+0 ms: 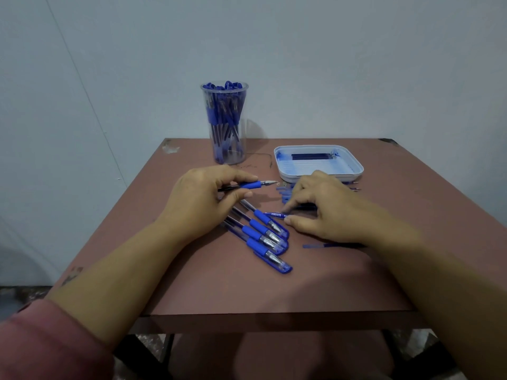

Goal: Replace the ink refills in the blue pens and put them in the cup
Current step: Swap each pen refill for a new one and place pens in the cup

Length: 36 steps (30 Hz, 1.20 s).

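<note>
Brown table (pixel 356 283): L hand (pixel 203 198) grips uncapped pen (pixel 248 185), R hand (pixel 323 209) pinches printed refill (pixel 275 214) just beside capped pens (pixel 263 237).

Both bare forearms reach forward, a pink sleeve (pixel 41 338) bunched at the left elbow. The left hand (pixel 203 198) grips a pen (pixel 248 185) between thumb and curled fingers; the right hand (pixel 326 209), palm down, pinches a refill (pixel 274 214).

head cam | faces forward and down | close above table (pixel 219 292) | edges seemingly warped
</note>
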{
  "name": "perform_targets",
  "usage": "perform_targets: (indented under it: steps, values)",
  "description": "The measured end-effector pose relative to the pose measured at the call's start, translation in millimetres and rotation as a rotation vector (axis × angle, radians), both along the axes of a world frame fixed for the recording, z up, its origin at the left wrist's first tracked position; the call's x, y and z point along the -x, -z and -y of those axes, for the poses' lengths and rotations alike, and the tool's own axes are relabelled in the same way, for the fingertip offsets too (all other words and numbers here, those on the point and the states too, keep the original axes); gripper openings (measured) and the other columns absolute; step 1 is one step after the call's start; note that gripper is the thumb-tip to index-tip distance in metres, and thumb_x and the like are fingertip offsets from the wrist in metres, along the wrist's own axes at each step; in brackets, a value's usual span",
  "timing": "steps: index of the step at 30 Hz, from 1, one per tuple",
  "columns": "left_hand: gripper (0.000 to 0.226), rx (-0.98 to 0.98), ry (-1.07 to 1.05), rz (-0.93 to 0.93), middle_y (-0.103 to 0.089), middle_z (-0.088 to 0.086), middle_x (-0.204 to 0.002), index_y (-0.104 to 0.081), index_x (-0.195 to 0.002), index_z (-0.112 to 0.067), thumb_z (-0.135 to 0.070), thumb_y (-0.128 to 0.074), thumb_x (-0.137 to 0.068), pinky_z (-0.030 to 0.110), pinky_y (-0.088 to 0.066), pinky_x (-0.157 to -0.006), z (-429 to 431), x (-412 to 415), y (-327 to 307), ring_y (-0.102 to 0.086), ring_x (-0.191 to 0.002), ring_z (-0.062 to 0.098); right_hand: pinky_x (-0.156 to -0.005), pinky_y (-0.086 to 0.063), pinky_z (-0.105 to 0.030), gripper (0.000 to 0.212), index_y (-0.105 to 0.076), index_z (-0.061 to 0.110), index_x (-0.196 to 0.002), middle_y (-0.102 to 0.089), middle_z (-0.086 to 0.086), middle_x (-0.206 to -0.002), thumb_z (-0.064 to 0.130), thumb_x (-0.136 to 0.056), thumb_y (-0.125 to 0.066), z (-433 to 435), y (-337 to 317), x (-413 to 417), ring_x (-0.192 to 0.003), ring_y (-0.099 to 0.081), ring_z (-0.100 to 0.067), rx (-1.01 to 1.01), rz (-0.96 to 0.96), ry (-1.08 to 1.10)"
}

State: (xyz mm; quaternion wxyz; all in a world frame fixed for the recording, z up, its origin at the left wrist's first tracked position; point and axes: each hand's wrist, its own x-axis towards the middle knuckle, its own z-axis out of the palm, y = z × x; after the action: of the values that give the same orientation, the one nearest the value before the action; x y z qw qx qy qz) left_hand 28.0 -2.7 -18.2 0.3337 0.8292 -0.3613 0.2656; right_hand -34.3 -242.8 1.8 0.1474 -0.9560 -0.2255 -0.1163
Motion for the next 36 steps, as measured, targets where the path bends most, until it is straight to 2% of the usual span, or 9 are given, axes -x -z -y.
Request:
perform_targets:
  steps: [2, 5, 9, 15, 19, 22, 26, 32, 36]
  values:
    - [0.027, 0.006, 0.0, -0.008, -0.072, -0.02, -0.094, -0.074, -0.109, -0.033, -0.039, -0.07, -0.083, 0.02, -0.051, -0.072, -0.2, 0.0, -0.6, -0.061, -0.079, -0.004, -0.086, -0.039, -0.029, 0.014, -0.073, 0.027, -0.098, -0.059, 0.009, -0.094, 0.033, -0.088, -0.065, -1.0, -1.5, -0.6, -0.094, -0.047, -0.013, -0.002, 0.006, 0.013]
    - [0.027, 0.005, 0.002, -0.021, -0.07, -0.022, -0.092, -0.074, -0.109, -0.034, -0.039, -0.069, -0.083, 0.02, -0.051, -0.073, -1.1, -0.4, -0.3, -0.061, -0.079, -0.006, -0.08, -0.045, -0.029, 0.011, -0.067, 0.024, -0.098, -0.063, 0.009, -0.093, 0.026, -0.093, -0.058, 4.5, -5.0, 0.0, -0.088, -0.055, -0.009, -0.125, 0.037, 0.085]
    - [0.027, -0.009, -0.005, -0.026, -0.068, -0.025, -0.09, -0.074, -0.109, -0.034, -0.038, -0.069, -0.083, 0.017, -0.049, -0.072, -1.0, 0.0, -0.8, -0.059, -0.079, -0.006, -0.07, -0.037, -0.011, 0.011, -0.058, 0.032, -0.097, -0.059, 0.018, -0.086, 0.023, -0.096, -0.053, 10.5, -3.0, -2.6, -0.083, -0.054, 0.004, -0.251, 0.101, 0.141]
    - [0.026, -0.036, 0.007, -0.029, -0.069, -0.024, -0.092, -0.074, -0.108, -0.034, -0.037, -0.069, -0.083, 0.017, -0.049, -0.071, 0.2, 2.5, -0.8, -0.059, -0.079, -0.008, -0.073, -0.033, -0.003, 0.015, -0.066, 0.019, -0.105, -0.058, 0.015, -0.088, 0.021, -0.097, -0.053, 3.2, -1.3, -7.4, -0.086, -0.052, 0.005, -0.262, 0.116, 0.084]
    - [0.026, -0.032, 0.009, -0.035, -0.073, -0.018, -0.09, -0.075, -0.106, -0.032, -0.038, -0.07, -0.081, 0.022, -0.053, -0.07, 2.3, 5.2, -1.7, -0.064, -0.079, -0.002, -0.073, -0.033, -0.004, 0.019, -0.067, 0.019, -0.106, -0.054, 0.02, -0.084, 0.025, -0.097, -0.052, -5.0, -2.3, -7.0, -0.085, -0.051, 0.003, -0.254, 0.094, 0.035]
    - [0.026, -0.035, 0.004, -0.058, -0.074, -0.016, -0.089, -0.076, -0.104, -0.032, -0.039, -0.07, -0.08, 0.029, -0.056, -0.07, 3.9, 6.2, -1.5, -0.067, -0.08, 0.0, -0.073, -0.035, -0.007, 0.017, -0.068, 0.018, -0.106, -0.06, 0.01, -0.088, 0.022, -0.097, -0.055, -9.9, -1.8, -7.1, -0.082, -0.051, -0.004, -0.276, 0.06, 0.031]
    - [0.025, -0.026, 0.002, -0.11, -0.074, -0.016, -0.087, -0.076, -0.102, -0.032, -0.04, -0.069, -0.079, 0.029, -0.055, -0.07, 4.9, 8.8, -1.9, -0.067, -0.079, 0.001, -0.074, -0.04, -0.013, 0.015, -0.07, 0.019, -0.103, -0.064, 0.004, -0.089, 0.021, -0.095, -0.057, -12.8, -0.5, -6.9, -0.083, -0.054, -0.006, -0.337, 0.033, 0.032]
    - [0.017, -0.059, -0.018, -0.132, -0.074, -0.015, -0.085, -0.076, -0.099, -0.031, -0.032, -0.074, -0.082, 0.034, -0.056, -0.069, 7.5, 10.7, -4.3, -0.067, -0.077, 0.004, -0.065, -0.041, -0.009, 0.013, -0.071, 0.021, -0.098, -0.067, 0.008, -0.082, 0.018, -0.094, -0.06, -14.8, 0.7, -8.1, -0.079, -0.059, -0.003, -0.406, -0.021, 0.051]
    - [0.017, -0.091, -0.025, -0.159, -0.073, -0.015, -0.086, -0.076, -0.099, -0.031, -0.025, -0.077, -0.083, 0.034, -0.056, -0.07, 7.0, 11.4, -5.2, -0.066, -0.078, 0.003, -0.066, -0.047, -0.016, 0.012, -0.068, 0.028, -0.094, -0.067, 0.006, -0.081, 0.019, -0.094, -0.059, -16.8, 2.5, -8.2, -0.076, -0.061, -0.006, -0.412, -0.044, 0.027]
